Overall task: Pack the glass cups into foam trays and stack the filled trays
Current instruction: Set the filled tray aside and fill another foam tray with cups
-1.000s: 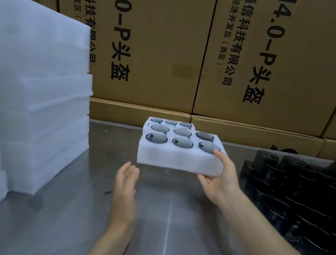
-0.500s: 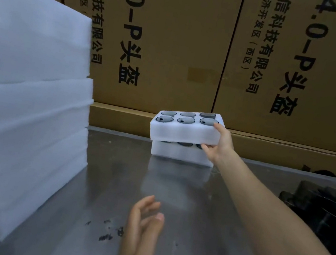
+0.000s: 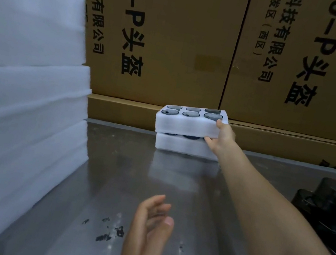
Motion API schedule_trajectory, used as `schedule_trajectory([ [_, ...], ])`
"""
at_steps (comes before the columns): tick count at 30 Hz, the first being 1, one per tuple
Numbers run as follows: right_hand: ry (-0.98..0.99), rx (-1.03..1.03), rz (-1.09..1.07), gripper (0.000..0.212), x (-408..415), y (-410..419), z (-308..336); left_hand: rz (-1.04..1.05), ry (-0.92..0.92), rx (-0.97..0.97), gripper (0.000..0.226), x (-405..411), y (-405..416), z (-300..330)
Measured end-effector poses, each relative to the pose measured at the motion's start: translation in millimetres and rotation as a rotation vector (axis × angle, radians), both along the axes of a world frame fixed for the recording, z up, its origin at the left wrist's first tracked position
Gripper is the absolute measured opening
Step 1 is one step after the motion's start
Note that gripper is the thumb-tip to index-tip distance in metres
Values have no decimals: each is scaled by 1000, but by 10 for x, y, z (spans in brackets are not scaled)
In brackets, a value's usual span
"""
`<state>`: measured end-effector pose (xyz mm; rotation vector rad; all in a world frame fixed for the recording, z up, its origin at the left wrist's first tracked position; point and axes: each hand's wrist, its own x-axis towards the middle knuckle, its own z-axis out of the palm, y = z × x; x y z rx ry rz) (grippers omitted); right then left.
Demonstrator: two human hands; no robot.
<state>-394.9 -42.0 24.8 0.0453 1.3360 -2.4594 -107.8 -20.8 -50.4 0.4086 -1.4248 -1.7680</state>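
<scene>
Here, in the head view, your right hand [image 3: 221, 139] grips the right end of the filled foam tray [image 3: 187, 124], thumb on top and fingers curled under its lower edge, at about one o'clock from frame centre. That tray sits on a second foam tray [image 3: 181, 145] on the steel table [image 3: 109, 180]; glass cups [image 3: 191, 114] fill its pockets. Your left hand [image 3: 150, 222] hangs loose and holds nothing at six o'clock. Blank foam slabs [image 3: 24, 90] stack at nine o'clock, dark cups [image 3: 331, 208] at four, cardboard boxes [image 3: 177, 40] behind.
</scene>
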Motion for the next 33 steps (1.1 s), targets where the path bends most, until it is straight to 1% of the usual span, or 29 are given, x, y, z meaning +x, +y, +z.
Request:
schedule_trajectory([
  [2, 23, 66, -50, 44, -9, -24, -8, 6, 2, 12, 38, -16, -11, 8],
  [3, 54, 152, -97, 48, -15, -49, -30, 9, 7, 15, 37, -18, -15, 7],
  [4, 113, 306, -148, 56, -4, -85, -60, 10, 11, 15, 37, -15, -14, 6],
  [6, 323, 659, -232, 75, 45, -165, -166, 12, 8, 10, 37, -12, 1, 9],
  [8, 526, 899, -362, 82, 133, -194, -285, 6, 3, 12, 37, -13, 12, 14],
  [10, 728, 1032, -538, 78, 256, -173, -392, -4, -3, 11, 38, -23, 12, 20],
  [11, 863, 1053, -584, 71, 326, -177, -446, -4, -8, 10, 38, -29, 10, 26],
  [12, 1019, 1062, -573, 63, 392, -202, -503, -4, -13, 12, 37, -31, 13, 34],
  [13, 1168, 1077, -507, 54, 451, -245, -560, -2, -18, 13, 37, -35, 13, 42],
  [14, 1279, 1102, -410, 47, 496, -290, -617, -1, -23, 10, 36, -37, 13, 45],
  [15, 1320, 1124, -311, 44, 518, -330, -666, 1, -29, 2, 36, -43, 12, 49],
  [17, 1228, 1129, -178, 47, 509, -374, -728, -1, -37, -11, 35, -46, 16, 53],
  [19, 1164, 1153, -134, 52, 481, -394, -775, -1, -40, -24, 35, -45, 13, 41],
  [25, 1180, 1282, 2, 66, 597, -365, -850, -6, -17, -67, 39, 34, 55, 32],
  [28, 1184, 1319, -33, 65, 777, -215, -857, -20, 8, -62, 40, 64, 73, 28],
  [31, 1276, 1337, -71, 58, 1048, 75, -859, -46, 10, -50, 39, 96, 83, 11],
  [33, 1262, 1332, -60, 55, 1269, 315, -849, -55, 0, -46, 37, 122, 90, -2],
])
